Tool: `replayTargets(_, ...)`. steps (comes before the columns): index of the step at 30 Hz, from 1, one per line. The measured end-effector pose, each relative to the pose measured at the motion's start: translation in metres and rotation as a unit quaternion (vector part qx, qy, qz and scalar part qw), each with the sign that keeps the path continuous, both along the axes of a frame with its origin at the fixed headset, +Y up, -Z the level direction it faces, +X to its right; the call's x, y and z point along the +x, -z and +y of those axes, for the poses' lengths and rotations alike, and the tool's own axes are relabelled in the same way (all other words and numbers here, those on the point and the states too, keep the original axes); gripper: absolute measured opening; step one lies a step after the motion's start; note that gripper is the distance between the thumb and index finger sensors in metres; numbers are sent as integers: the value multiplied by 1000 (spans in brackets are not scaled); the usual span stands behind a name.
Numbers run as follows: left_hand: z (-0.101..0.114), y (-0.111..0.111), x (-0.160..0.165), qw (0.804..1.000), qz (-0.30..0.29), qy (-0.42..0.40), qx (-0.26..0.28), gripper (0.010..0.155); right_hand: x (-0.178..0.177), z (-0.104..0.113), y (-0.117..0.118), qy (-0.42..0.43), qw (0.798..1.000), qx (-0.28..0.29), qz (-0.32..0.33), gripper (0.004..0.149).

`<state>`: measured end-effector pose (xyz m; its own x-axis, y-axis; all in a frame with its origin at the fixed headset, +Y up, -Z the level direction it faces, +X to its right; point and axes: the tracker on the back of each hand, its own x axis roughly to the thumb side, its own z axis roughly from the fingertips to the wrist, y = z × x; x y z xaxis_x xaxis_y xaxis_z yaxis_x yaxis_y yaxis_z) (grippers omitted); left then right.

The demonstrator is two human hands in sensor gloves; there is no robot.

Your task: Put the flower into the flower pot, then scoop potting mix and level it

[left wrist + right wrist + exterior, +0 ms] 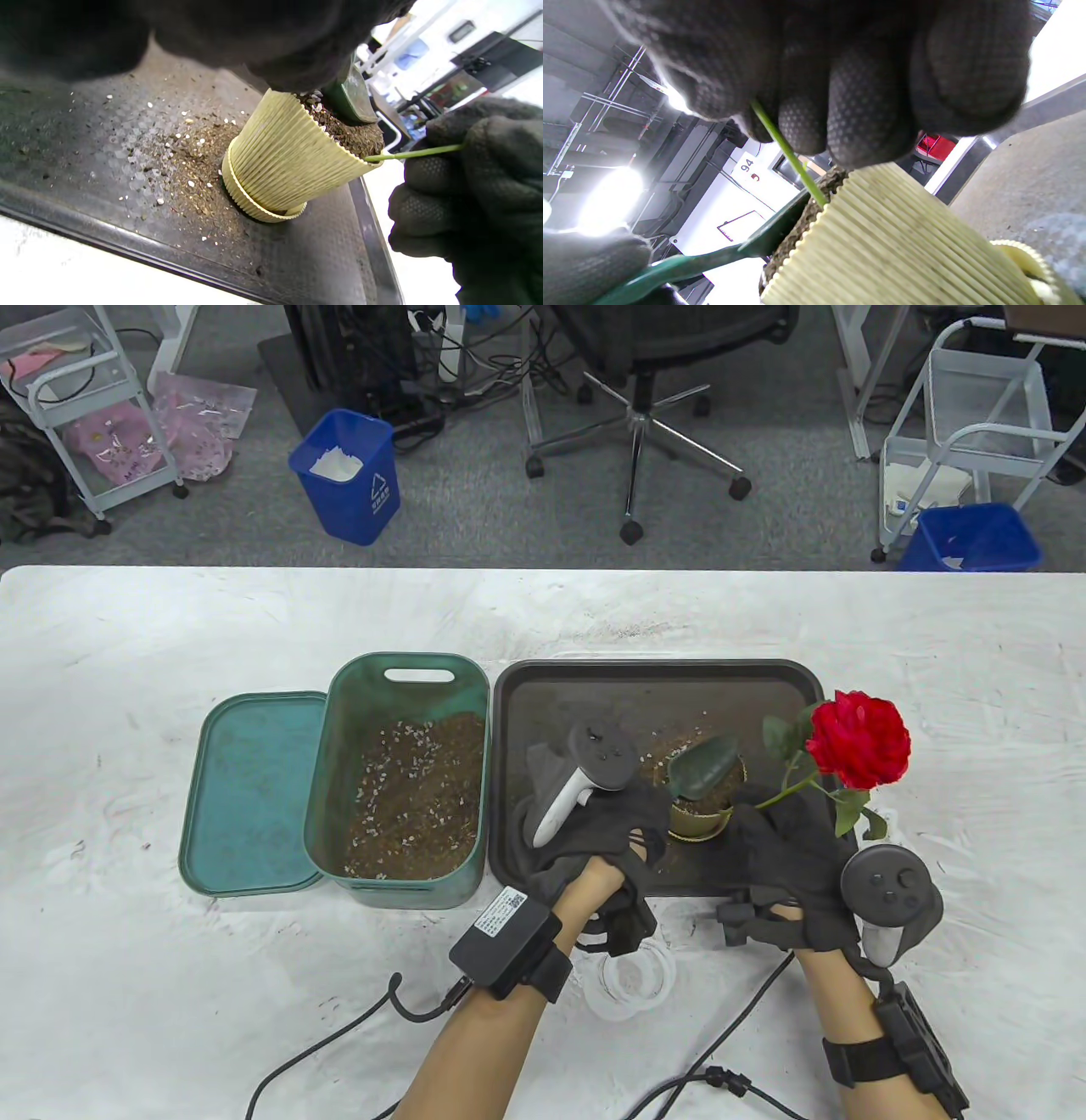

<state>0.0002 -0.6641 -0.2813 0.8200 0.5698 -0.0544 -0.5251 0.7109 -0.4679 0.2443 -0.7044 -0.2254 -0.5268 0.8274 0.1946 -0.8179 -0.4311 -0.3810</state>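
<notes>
The left hand (594,836) covers the scoop's handle in the table view; only the green blade (704,766) shows above the pot (702,819). In the left wrist view that hand is a dark blur along the top edge, and whether its fingers curl round the handle cannot be told. The right hand (785,857) hides the lower stem (413,153); the stem's end disappears into the mix (354,135) at the pot's rim. In the right wrist view the pot (903,241) is cut off at the bottom edge. The tray's (594,691) near edge lies under both hands. The bloom (857,740) shows only in the table view.
</notes>
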Motion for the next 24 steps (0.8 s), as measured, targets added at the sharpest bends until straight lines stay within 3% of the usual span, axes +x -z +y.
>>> replayTargets(4, -6, -7, -2, 995, 6, -94, 23, 50, 0, 0, 0, -3, 1000, 1, 1, 38)
replayTargets(6, -9, -9, 2, 997, -15, -74, 12, 50, 0, 0, 0, -3, 1000, 1, 0, 38)
replayTargets(10, -1, -13, 10, 998, -34, 19, 47, 49, 0, 0, 0, -3, 1000, 1, 0, 38)
replayTargets(13, 6, -15, 8, 997, -24, 2, 77, 50, 0, 0, 0, -3, 1000, 1, 0, 38)
replayTargets(15, 9, -18, -2, 994, 25, -58, 89, 50, 0, 0, 0, -3, 1000, 1, 0, 38)
replayTargets(18, 2, -18, -19, 991, 71, -101, 54, 50, 0, 0, 0, -3, 1000, 1, 0, 38)
replayTargets(21, -19, -17, -23, 995, 69, -61, 23, 50, 0, -1, 0, -3, 1000, 1, 1, 38)
replayTargets(24, -25, -18, -22, 993, 70, -88, 23, 49, 0, -1, 0, -3, 1000, 1, 1, 38)
